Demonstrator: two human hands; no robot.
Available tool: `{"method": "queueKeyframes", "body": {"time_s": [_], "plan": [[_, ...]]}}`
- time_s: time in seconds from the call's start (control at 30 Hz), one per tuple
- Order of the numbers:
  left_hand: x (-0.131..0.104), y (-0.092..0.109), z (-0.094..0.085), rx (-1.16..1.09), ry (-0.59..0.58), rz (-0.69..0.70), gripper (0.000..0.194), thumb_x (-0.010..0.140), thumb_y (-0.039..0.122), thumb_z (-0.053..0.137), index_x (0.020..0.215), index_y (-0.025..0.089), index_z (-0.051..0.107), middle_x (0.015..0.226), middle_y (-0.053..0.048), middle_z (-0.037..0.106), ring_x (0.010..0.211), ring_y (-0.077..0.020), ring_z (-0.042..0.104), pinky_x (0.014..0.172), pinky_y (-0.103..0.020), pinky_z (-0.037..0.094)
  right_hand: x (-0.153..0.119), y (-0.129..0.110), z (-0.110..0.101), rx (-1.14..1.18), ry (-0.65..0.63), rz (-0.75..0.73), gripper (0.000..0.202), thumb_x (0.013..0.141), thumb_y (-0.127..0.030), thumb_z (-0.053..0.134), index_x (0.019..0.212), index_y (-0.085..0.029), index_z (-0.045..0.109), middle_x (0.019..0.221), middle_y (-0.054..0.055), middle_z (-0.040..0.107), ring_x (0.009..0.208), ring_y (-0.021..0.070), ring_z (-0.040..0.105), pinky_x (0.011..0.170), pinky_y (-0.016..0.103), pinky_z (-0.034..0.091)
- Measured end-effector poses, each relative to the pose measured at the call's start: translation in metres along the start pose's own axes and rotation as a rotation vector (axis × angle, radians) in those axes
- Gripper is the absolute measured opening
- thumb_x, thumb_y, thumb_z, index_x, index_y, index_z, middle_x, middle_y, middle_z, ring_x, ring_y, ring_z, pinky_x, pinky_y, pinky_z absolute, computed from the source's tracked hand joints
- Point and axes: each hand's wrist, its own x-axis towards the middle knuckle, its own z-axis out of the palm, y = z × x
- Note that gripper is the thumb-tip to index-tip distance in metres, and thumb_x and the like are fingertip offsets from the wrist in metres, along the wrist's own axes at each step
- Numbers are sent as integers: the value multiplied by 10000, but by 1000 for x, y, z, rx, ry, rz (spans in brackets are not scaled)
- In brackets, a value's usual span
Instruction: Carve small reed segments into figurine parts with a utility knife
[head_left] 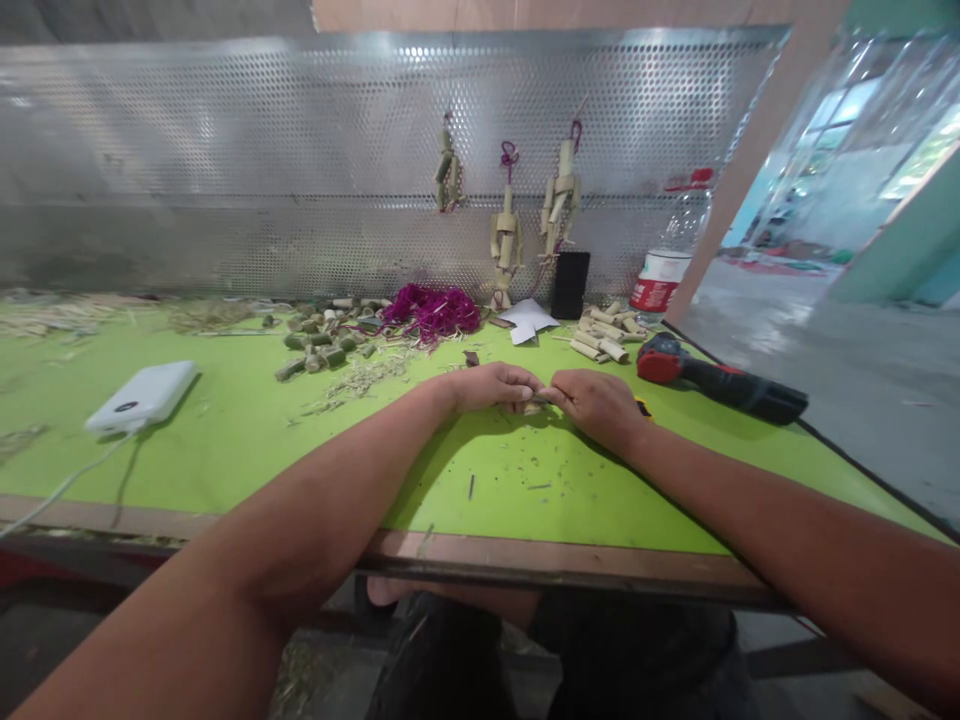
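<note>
My left hand [499, 387] and my right hand [600, 402] meet over the front middle of the green tabletop, thumbs nearly touching. Both are closed, their fingers curled inward. A small pale piece [532, 408] shows just below the fingertips, mostly covered. What each hand grips is too hidden to name. Past the heel of my right hand a yellow and black end [643, 407] peeks out; whether I hold it or it lies on the table, I cannot tell. Dark crumbs and thin slivers [471, 487] are scattered in front of the hands.
Behind lie cut stem pieces [319, 340], purple string [431, 312], white paper [529, 318] and pale tubes [606, 332]. A cordless power tool [720, 380] rests right, a white power bank [142, 397] left. Jointed stem figures [507, 235] hang by a bottle [667, 260] and dark phone-like slab [571, 285].
</note>
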Motion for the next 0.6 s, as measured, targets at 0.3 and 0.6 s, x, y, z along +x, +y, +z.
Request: {"method": "queueKeyframes", "body": {"time_s": [0.3,0.6], "plan": [[-1,1,-1,1,-20,13,265,877,314,546,1060,136,616,820,-29,614,729,-109,554,709,-272,454,1,2,1,2,-40,-61,513,954,-542,304,754,-195,624,701,45,640,634,159,508,564,275,199],[0,-2,0,-51,-28,43,292,858,335,583,1072,137,607,836,-28,603,721,-103,536,700,-268,440,-2,2,-1,50,-42,-54,474,938,-548,352,774,-198,625,718,38,648,637,160,515,565,269,203]]}}
